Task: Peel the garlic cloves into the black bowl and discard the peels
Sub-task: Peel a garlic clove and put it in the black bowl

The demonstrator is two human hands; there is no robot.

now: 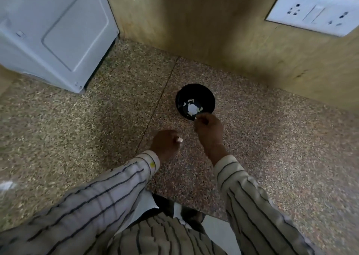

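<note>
Speckled stone worktop point(252, 138) carrying the black bowl point(206, 97) toward its back edge, peeled cloves point(191, 101) lying inside. Dropping a clove point(196, 117), seemingly: right hand point(208, 127) pinching it at the bowl's near rim. Left hand point(165, 143) clenching a peel point(179, 140), just short of the bowl. Next: letting go, binning peel.

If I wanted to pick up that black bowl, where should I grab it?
Probably pinch the bowl's far-right rim, coming from above. It sits upright and open, the cloves lie low inside, and the right hand crowds the near edge.
</note>
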